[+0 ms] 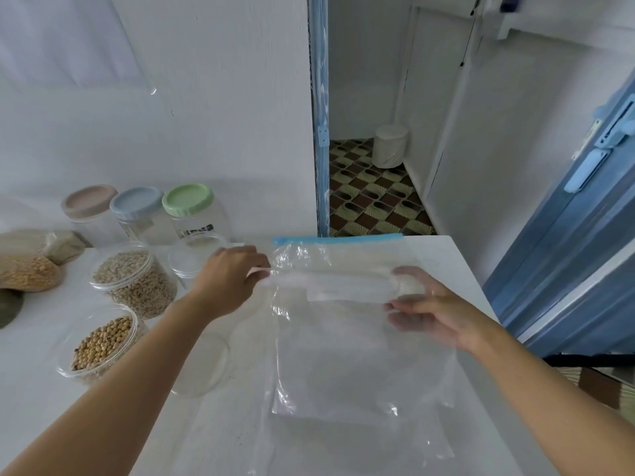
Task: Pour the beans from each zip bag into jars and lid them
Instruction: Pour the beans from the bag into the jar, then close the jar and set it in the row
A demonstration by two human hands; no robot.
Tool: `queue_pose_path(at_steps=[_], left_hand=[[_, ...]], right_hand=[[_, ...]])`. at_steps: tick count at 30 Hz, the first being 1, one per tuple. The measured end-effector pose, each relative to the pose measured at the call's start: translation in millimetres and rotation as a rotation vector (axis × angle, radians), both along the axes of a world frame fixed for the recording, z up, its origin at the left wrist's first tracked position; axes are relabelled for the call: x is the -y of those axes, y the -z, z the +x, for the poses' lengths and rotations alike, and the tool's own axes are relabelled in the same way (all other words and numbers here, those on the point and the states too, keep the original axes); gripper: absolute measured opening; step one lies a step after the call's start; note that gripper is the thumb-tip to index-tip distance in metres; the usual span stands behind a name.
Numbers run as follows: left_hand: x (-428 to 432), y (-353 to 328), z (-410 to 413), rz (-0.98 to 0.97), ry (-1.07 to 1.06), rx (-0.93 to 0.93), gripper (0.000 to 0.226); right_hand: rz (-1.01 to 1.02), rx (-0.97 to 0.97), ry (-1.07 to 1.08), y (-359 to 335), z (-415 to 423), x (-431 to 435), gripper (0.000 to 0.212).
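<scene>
A: Containers first, left side of frame. Two open clear jars on the white table (103, 434): the upper jar (137, 281) is packed w/ pale oval beans nearly to the rim, and the lower jar (99, 341) holds round tan beans, about as full.

B: Behind them, a row vs. the wall at mid-left, all three look empty: pink-lid jar (90, 201), blue-lid jar (137, 202), green-lid jar (188, 201).

A: Yep. One more small clear jar (196, 256) sits just in front of the green-lid one, open. Can't make out anything inside. A clear lid (203, 367) lies flat on the table, lower centre-left.

B: Far left edge, full bags (29, 274) of yellowish grain, cut off by the frame.

A: Now the zip bag (343, 355), centre frame. It's empty & see-thru, over the table, w/ its blue zip strip (336, 239) at the far end. A fold runs across it between the hands.

B: Left hand (228, 273) is at the fold's left end, fingers curled, thumb & fingertips pinching the plastic.

A: Right hand (433, 314) is at the fold's right end, mid-right. Its fingers are behind the film, hazy thru the plastic, w/ the thumb on the near side, so it's gripping the bag too. Both forearms reach in from the bottom corners.
</scene>
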State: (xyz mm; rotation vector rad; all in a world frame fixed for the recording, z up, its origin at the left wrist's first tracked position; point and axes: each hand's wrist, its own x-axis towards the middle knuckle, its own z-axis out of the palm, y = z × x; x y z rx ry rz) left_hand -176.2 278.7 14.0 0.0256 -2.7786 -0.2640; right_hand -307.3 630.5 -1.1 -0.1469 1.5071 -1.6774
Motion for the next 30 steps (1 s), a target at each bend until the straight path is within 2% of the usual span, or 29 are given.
queue_pose_path(at_steps=[3,6,11,16,19,22,30], left_hand=[[1.3,-20.7,-0.2,-0.067,-0.024,-0.127,0.007],[6.0,-34.9,1.7,-0.093,-0.093,-0.21,0.007],[17.8,-53.9,6.0,-0.083,-0.172,-0.328,0.003],[17.5,-65.2,8.5,-0.026,-0.179,-0.389,0.003],[5.2,-59.1,13.5,0.049,-0.111,-0.367,0.008],[-5.2,-40.4,18.4,0.089,-0.032,-0.256,0.014],[-20.2,27.6,28.8,0.099,0.068,-0.051,0.013]], right_hand=[[0.0,-0.063,-0.028,2.7,6.4,-3.5,0.064],[0.149,-0.091,-0.11,5.9,12.0,-0.8,0.058],[0.309,-0.015,-0.226,15.0,16.2,2.6,0.051],[0.374,0.019,-0.308,22.7,18.2,6.4,0.04],[0.33,0.064,-0.231,20.7,20.0,10.1,0.028],[0.306,0.083,-0.152,15.8,22.8,9.7,0.024],[0.401,-0.079,-0.105,16.0,34.5,3.4,0.028]])
